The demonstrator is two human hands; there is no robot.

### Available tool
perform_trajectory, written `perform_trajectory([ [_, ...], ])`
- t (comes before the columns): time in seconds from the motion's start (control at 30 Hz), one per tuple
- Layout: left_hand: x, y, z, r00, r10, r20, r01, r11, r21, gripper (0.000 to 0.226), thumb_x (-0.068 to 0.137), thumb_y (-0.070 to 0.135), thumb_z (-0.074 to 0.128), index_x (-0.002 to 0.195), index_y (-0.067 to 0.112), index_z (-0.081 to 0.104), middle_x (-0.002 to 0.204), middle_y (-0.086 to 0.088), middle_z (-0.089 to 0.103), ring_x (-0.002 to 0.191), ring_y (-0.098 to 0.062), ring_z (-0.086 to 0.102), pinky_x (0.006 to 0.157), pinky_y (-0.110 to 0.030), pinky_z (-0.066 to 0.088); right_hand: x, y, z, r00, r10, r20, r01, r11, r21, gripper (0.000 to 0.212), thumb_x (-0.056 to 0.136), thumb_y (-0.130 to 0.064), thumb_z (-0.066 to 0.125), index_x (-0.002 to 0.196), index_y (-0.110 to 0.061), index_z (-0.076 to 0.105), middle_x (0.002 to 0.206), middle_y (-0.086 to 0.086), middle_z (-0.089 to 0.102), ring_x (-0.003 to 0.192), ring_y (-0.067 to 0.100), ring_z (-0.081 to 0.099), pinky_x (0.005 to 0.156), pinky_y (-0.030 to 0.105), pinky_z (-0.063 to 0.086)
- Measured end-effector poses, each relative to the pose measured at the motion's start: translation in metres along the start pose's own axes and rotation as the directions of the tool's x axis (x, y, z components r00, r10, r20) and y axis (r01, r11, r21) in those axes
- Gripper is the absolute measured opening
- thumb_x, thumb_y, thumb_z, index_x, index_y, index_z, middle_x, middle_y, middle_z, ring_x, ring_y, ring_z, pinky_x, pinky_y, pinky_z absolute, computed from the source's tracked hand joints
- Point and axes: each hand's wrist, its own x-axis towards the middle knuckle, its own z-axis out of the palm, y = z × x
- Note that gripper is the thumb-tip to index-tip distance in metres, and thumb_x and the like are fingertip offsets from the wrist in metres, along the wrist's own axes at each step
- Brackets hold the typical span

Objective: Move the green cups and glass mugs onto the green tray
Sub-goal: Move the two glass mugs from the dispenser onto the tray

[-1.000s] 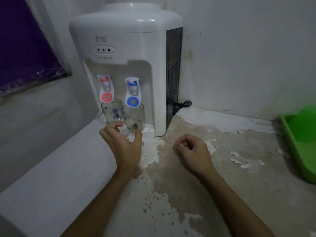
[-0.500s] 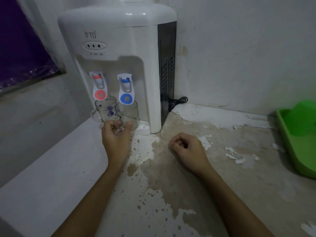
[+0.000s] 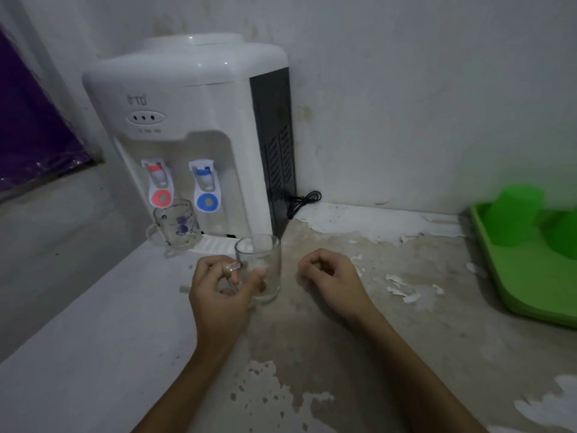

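Note:
My left hand (image 3: 218,295) grips the handle of a plain glass mug (image 3: 263,264), held upright in front of the water dispenser. A second glass mug (image 3: 176,225) with a purple flower print stands under the red tap. My right hand (image 3: 331,278) rests on the counter as a loose fist with nothing in it, just right of the held mug. At the far right lies the green tray (image 3: 527,289), carrying two upside-down green cups (image 3: 515,217), one of them (image 3: 562,235) cut by the frame edge.
A white water dispenser (image 3: 193,126) with red and blue taps stands in the corner, its black cord (image 3: 303,201) lying by the wall. The counter (image 3: 374,339) is stained with peeling paint. A dark window (image 3: 31,135) is at the left.
My left hand closed on the plain mug's handle and pulled it away from under the blue tap toward me and to the right. The right hand stayed put.

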Motion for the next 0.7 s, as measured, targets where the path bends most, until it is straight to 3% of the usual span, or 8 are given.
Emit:
perform_trajectory([
  [0.1, -0.008, 0.015, 0.028, 0.998, 0.049, 0.036, -0.047, 0.997, -0.065, 0.046, 0.074, 0.039, 0.089, 0.066, 0.026, 0.046, 0.091, -0.003, 0.059, 0.09, -0.019, 0.066, 0.083, -0.027, 0.053, -0.004, -0.009, -0.016, 0.999, 0.049, 0.024, -0.052, 0.984, 0.169, 0.025, 0.097, -0.023, 0.062, 0.091, 0.001, 0.068, 0.081, 0.026, 0.068, 0.071, 0.028, 0.062, 0.065, 0.035, 0.05],
  [0.2, -0.011, 0.031, 0.063, 0.998, 0.049, 0.031, -0.043, 0.987, -0.157, 0.037, 0.076, 0.041, 0.081, 0.067, 0.034, 0.046, 0.09, 0.011, 0.058, 0.087, -0.011, 0.063, 0.081, -0.017, 0.051, -0.009, -0.025, -0.037, 0.984, 0.154, 0.086, -0.174, 0.932, 0.319, 0.04, 0.098, -0.042, 0.056, 0.104, -0.004, 0.068, 0.09, 0.013, 0.075, 0.072, 0.023, 0.072, 0.061, 0.032, 0.057],
  [0.27, -0.011, 0.044, 0.092, 0.999, 0.021, 0.035, -0.012, 0.972, -0.234, 0.036, 0.077, 0.044, 0.081, 0.067, 0.034, 0.049, 0.092, 0.01, 0.058, 0.088, -0.012, 0.064, 0.081, -0.019, 0.053, -0.012, -0.032, -0.057, 0.972, 0.209, 0.104, -0.233, 0.9, 0.368, 0.047, 0.096, -0.053, 0.055, 0.113, -0.012, 0.069, 0.107, 0.014, 0.076, 0.086, 0.026, 0.077, 0.074, 0.044, 0.063],
  [0.33, -0.012, 0.058, 0.118, 0.998, -0.015, 0.054, 0.031, 0.948, -0.316, 0.038, 0.076, 0.048, 0.083, 0.068, 0.03, 0.051, 0.094, 0.008, 0.057, 0.09, -0.014, 0.066, 0.081, -0.026, 0.057, -0.017, -0.037, -0.075, 0.958, 0.252, 0.137, -0.287, 0.843, 0.454, 0.057, 0.095, -0.056, 0.055, 0.128, -0.009, 0.064, 0.124, 0.019, 0.071, 0.1, 0.034, 0.075, 0.089, 0.055, 0.06],
  [0.43, -0.016, 0.085, 0.158, 0.994, -0.039, 0.103, 0.079, 0.906, -0.415, 0.039, 0.074, 0.049, 0.086, 0.07, 0.027, 0.054, 0.094, 0.011, 0.057, 0.093, -0.015, 0.069, 0.082, -0.025, 0.057, -0.023, -0.045, -0.105, 0.959, 0.254, 0.129, -0.278, 0.733, 0.621, 0.068, 0.095, -0.05, 0.058, 0.14, 0.0, 0.052, 0.131, 0.027, 0.063, 0.104, 0.038, 0.07, 0.099, 0.057, 0.054],
  [0.57, -0.025, 0.116, 0.203, 0.992, -0.013, 0.123, 0.07, 0.877, -0.475, 0.037, 0.073, 0.045, 0.086, 0.069, 0.023, 0.056, 0.087, 0.008, 0.058, 0.082, -0.003, 0.068, 0.079, -0.013, 0.053, -0.029, -0.055, -0.144, 0.983, 0.173, 0.055, -0.158, 0.662, 0.733, 0.059, 0.093, -0.049, 0.056, 0.127, -0.001, 0.061, 0.115, 0.023, 0.073, 0.098, 0.03, 0.073, 0.085, 0.043, 0.061],
  [0.63, -0.03, 0.128, 0.222, 0.989, 0.02, 0.147, 0.056, 0.87, -0.49, 0.035, 0.074, 0.045, 0.085, 0.067, 0.024, 0.057, 0.083, 0.003, 0.059, 0.077, -0.004, 0.066, 0.078, -0.016, 0.054, -0.033, -0.055, -0.164, 0.984, 0.18, -0.007, -0.114, 0.651, 0.75, 0.053, 0.09, -0.05, 0.056, 0.121, -0.007, 0.061, 0.114, 0.022, 0.074, 0.094, 0.028, 0.074, 0.076, 0.038, 0.063],
  [0.7, -0.035, 0.136, 0.236, 0.979, 0.074, 0.191, 0.025, 0.882, -0.471, 0.033, 0.077, 0.044, 0.083, 0.066, 0.022, 0.06, 0.079, 0.001, 0.062, 0.074, -0.01, 0.065, 0.075, -0.027, 0.056, -0.037, -0.052, -0.186, 0.963, 0.243, -0.115, -0.084, 0.678, 0.73, 0.066, 0.089, -0.053, 0.057, 0.131, -0.003, 0.056, 0.128, 0.027, 0.065, 0.096, 0.03, 0.068, 0.071, 0.036, 0.059],
])
